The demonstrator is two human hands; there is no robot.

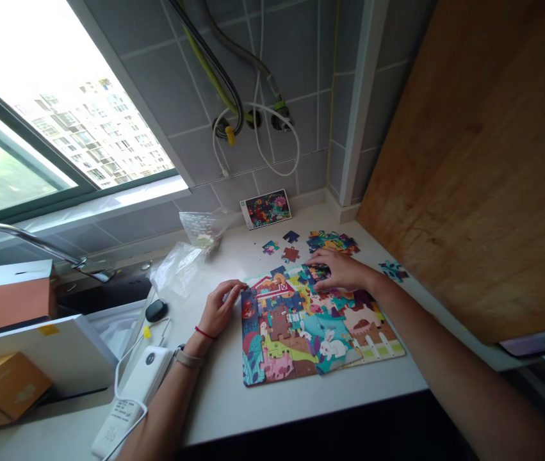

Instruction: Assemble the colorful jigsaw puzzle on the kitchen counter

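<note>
A colourful jigsaw puzzle (279, 320) with farm animals lies partly assembled on the counter. My left hand (221, 307) rests beside its upper left corner, thumb and fingertips closed together at that edge. Over the puzzle's top edge, my right hand (342, 269) has thumb and fingers around a dark patterned puzzle piece (321, 271), partly hidden by the fingers. Just beyond are a brown loose piece (290, 255), a dark blue piece (291, 236) and a multicoloured piece (270, 247). A heap of puzzle pieces (332, 241) sits behind my right hand.
A picture card (266, 209) leans against the tiled wall. Clear plastic bags (180, 266) lie left of it. Several teal pieces (394, 271) are near the wooden panel (435, 179). A white power bank (132, 397) with a cable and a black case (156, 311) lie by my left arm.
</note>
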